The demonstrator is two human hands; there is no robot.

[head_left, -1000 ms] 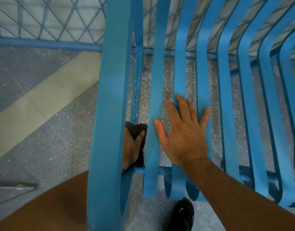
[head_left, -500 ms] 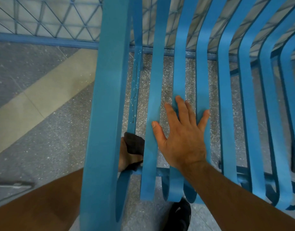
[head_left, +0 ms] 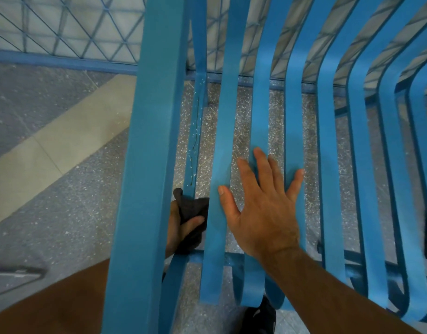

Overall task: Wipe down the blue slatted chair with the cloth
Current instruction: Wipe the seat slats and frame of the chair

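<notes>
1. I see the chair (head_left: 145,165) filling my view from 12 to 6 o'clock, its blue slats running away from me over a speckled floor (head_left: 63,213).
2. My left hand (head_left: 181,230) sits just below centre, at about 7 o'clock, behind the broad outer bar. Its thumb and fingers are curled tight on the dark cloth (head_left: 192,208).
3. The cloth is bunched against the thin slat beside that bar, just above the front crossbar.
4. My right hand (head_left: 263,213) lies at 5 o'clock, at 3 o'clock of the cloth. Its fingers are spread flat across three seat slats, holding nothing.
5. A black shoe (head_left: 258,319) shows at 6 o'clock and a mesh fence (head_left: 63,27) at 11 o'clock.
</notes>
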